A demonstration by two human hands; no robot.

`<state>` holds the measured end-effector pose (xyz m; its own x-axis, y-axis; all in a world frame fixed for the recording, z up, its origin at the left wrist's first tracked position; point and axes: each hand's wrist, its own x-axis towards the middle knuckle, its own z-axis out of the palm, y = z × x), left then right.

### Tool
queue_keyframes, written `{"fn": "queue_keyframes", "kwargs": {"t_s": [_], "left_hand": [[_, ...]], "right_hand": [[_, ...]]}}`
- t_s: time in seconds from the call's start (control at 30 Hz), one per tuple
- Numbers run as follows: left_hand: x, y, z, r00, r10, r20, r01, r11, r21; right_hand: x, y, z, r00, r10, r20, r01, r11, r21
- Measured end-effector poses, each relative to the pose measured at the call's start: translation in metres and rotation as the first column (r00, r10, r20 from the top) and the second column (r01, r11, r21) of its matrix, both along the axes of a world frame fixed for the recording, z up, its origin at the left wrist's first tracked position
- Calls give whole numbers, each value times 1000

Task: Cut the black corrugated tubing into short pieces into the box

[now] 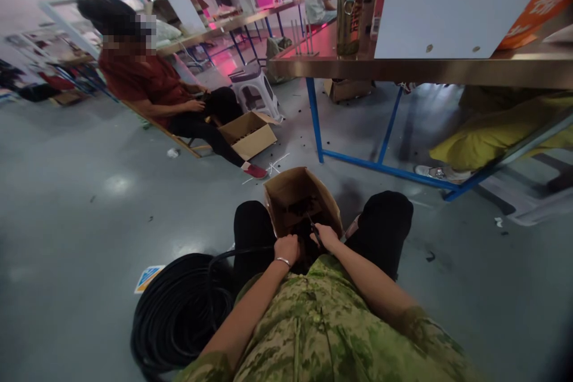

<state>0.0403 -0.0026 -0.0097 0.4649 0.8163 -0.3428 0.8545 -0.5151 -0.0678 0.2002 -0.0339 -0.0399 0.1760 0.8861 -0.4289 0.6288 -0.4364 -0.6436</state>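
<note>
My left hand is closed around a black tube, which runs over my left thigh from a large coil on the floor. In my right hand is a pair of scissors, blades pointing forward over the box. Both hands are close together above the near side of an open cardboard box between my knees. Dark short pieces lie inside it. The tube's free end is hard to make out against the dark box.
A steel-edged table with blue legs stands ahead to the right, a bottle on it. At left, a seated person has another cardboard box in front. A plastic stool is behind that box. Scraps dot the floor.
</note>
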Motion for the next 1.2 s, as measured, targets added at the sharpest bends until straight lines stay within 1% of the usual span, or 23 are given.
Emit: {"fn": "queue_keyframes", "kwargs": {"t_s": [0.17, 0.3, 0.4, 0.47, 0.53, 0.57, 0.6, 0.67, 0.7, 0.77, 0.83, 0.9, 0.97, 1.03, 1.07, 1.1, 1.2], "left_hand": [[0, -2, 6, 999, 16, 49, -18, 999, 30], [2, -1, 8, 996, 40, 84, -44, 998, 43], [2, 3, 8, 977, 144, 160, -155, 986, 58], [1, 7, 7, 944, 223, 243, -246, 967, 68], [0, 8, 7, 912, 270, 307, -307, 948, 78], [0, 8, 7, 905, 276, 323, -318, 944, 85], [0, 8, 8, 906, 270, 326, -314, 945, 88], [2, 5, 9, 927, 218, 306, -256, 963, 88], [3, 3, 9, 941, 177, 288, -209, 975, 82], [5, -1, 11, 964, 102, 245, -119, 991, 55], [7, -5, 13, 976, 58, 208, -65, 998, 25], [7, -8, 16, 980, 40, 196, -43, 999, 14], [6, -10, 18, 979, 17, 204, -21, 1000, 18], [5, -12, 20, 978, -8, 209, 4, 1000, 22], [5, -13, 20, 978, -20, 208, 15, 1000, 24], [5, -14, 20, 978, -31, 208, 26, 999, 26], [8, -16, 19, 977, -73, 199, 72, 997, 13]], "right_hand": [[-1, 1, -6, 1000, 2, 30, -2, 1000, 19], [0, 1, -6, 998, 14, 60, -15, 1000, 21], [1, -1, -4, 998, 13, 54, -15, 999, 34], [3, -2, -4, 999, 16, 38, -18, 998, 58], [5, -3, -4, 1000, 15, 22, -17, 997, 79], [6, -3, -4, 1000, 14, 14, -15, 996, 84], [7, -4, -4, 1000, 8, 6, -8, 996, 87], [7, -4, -5, 999, -16, -32, 19, 995, 103], [6, -4, -5, 997, -33, -76, 42, 992, 118], [3, -5, -5, 970, -76, -230, 107, 986, 129], [-1, -6, -4, 891, -112, -439, 180, 977, 116], [-4, -8, 0, 771, -116, -626, 227, 969, 99], [-6, -11, 4, 657, -89, -749, 248, 963, 104], [-6, -12, 9, 583, -71, -810, 264, 959, 106], [-5, -12, 11, 568, -65, -820, 273, 955, 113], [-4, -12, 13, 570, -59, -820, 281, 951, 126], [-1, -12, 13, 639, -49, -767, 279, 945, 173]]}}
